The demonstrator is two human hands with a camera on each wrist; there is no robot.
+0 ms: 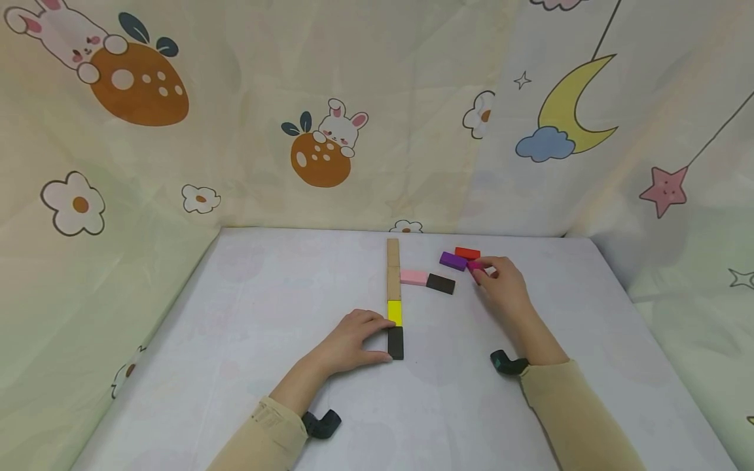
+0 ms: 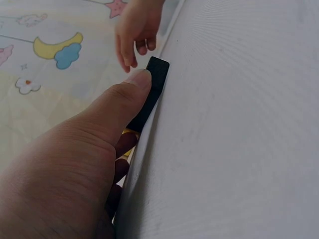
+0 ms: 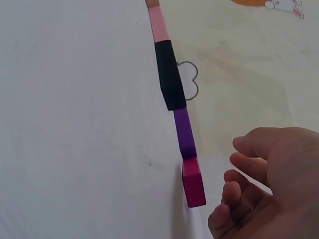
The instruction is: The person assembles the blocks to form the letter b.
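In the head view my left hand (image 1: 353, 340) lies beside the black block (image 1: 396, 343) at the near end of a column. Its thumb touches that block near the lower end, and its index fingertip rests where the black block meets the yellow block (image 1: 394, 313). My right hand (image 1: 505, 288) is at the magenta block (image 1: 474, 265), thumb and forefinger extended around it. In the right wrist view a gap shows between those loosely bent fingers and the magenta block (image 3: 193, 184). A purple block (image 1: 453, 261) and a red block (image 1: 468, 253) lie beside it.
Two wooden blocks (image 1: 393, 268) continue the column away from me. A pink block (image 1: 413, 277) branches right from it, followed by a second black block (image 1: 441, 283), slightly turned. Patterned cloth (image 1: 412, 118) hangs behind the white tabletop (image 1: 265, 281). Dark devices sit at both wrists.
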